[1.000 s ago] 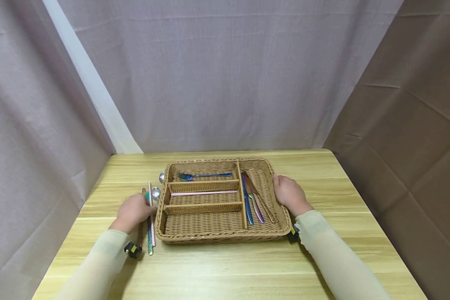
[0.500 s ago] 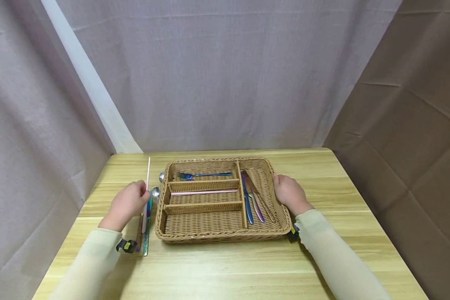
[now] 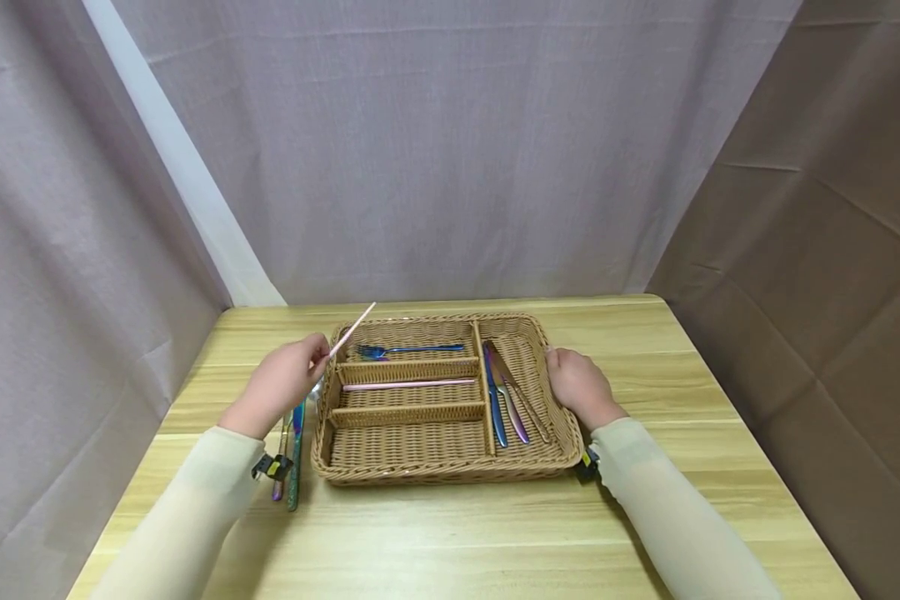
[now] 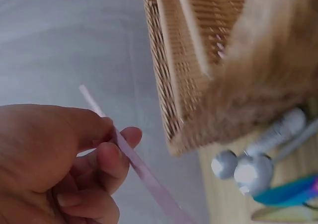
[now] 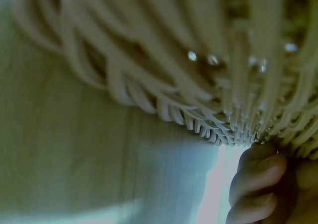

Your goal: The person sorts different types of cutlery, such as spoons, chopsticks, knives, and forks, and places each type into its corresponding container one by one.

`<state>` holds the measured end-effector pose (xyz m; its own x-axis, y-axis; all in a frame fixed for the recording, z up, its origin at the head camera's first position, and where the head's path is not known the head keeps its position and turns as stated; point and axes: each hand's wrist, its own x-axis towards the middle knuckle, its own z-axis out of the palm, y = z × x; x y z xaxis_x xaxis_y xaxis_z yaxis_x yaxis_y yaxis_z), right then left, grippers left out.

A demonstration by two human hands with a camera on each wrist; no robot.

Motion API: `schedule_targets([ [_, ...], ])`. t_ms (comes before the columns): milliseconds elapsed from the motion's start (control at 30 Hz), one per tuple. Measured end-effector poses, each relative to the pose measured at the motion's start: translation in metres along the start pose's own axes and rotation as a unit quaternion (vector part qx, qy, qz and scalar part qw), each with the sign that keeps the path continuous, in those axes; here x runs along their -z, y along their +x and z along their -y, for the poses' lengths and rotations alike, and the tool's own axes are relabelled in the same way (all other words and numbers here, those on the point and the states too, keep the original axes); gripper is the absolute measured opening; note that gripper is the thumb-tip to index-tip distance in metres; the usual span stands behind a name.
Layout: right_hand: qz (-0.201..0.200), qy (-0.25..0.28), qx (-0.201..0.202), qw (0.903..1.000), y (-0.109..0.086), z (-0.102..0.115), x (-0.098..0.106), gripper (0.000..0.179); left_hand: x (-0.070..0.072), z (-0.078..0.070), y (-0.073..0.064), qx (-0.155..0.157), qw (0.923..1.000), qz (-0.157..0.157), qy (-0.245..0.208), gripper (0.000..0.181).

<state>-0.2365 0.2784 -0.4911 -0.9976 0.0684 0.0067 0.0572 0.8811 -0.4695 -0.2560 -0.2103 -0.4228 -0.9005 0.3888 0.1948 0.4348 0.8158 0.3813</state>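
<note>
My left hand (image 3: 285, 379) pinches a slim pink chopstick (image 3: 354, 326) between thumb and fingers. The chopstick slants up to the right over the left rim of a wicker cutlery basket (image 3: 450, 475); the left wrist view shows the pinch on the chopstick (image 4: 144, 174) close up. On the basket's right side, my right hand (image 3: 581, 386) grips the rim, with curled fingers (image 5: 258, 174) against the weave in the right wrist view. Another pink chopstick (image 3: 408, 384) lies in the middle left compartment. A blue fork (image 3: 412, 349) lies in the far left one.
Several knives (image 3: 497, 412) fill part of the right compartment. Left of the basket, on the wooden table (image 3: 450, 542), lie a teal-handled piece (image 3: 294, 479) and a gold-and-purple one (image 3: 278, 475). Round silver spoon heads (image 4: 253, 174) sit by the basket's left wall. Curtains enclose the table.
My left hand has lifted the pink chopstick from beside the basket and carried it right, turning it from near upright to a slant over the rim. My right hand has stayed on the basket.
</note>
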Motion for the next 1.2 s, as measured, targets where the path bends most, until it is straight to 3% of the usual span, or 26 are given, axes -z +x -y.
schedule_targets([
  [167,-0.003,0.000,-0.002,1.0000,0.001,0.000,0.000,0.071,-0.005,-0.022,0.015,-0.032,0.9994,0.008,0.012,0.007],
  [467,-0.006,0.004,-0.003,1.0000,0.000,0.004,0.001,0.067,-0.016,-0.060,0.031,-0.108,0.9936,0.019,0.025,0.034],
  [633,-0.007,0.007,-0.003,0.9999,0.000,0.005,0.003,0.066,-0.027,-0.075,0.041,-0.137,0.9895,0.033,0.033,0.033],
  [900,-0.007,0.000,0.000,1.0000,0.000,0.002,-0.001,0.067,-0.053,-0.086,0.047,-0.132,0.9828,0.120,0.047,0.030],
  [1100,-0.005,0.002,0.002,1.0000,0.000,0.001,-0.001,0.068,-0.065,-0.086,0.046,-0.124,0.9812,0.137,0.057,0.020],
  [1200,-0.006,0.005,-0.001,1.0000,0.000,0.002,-0.001,0.068,-0.066,-0.085,0.045,-0.120,0.9793,0.151,0.061,0.024],
])
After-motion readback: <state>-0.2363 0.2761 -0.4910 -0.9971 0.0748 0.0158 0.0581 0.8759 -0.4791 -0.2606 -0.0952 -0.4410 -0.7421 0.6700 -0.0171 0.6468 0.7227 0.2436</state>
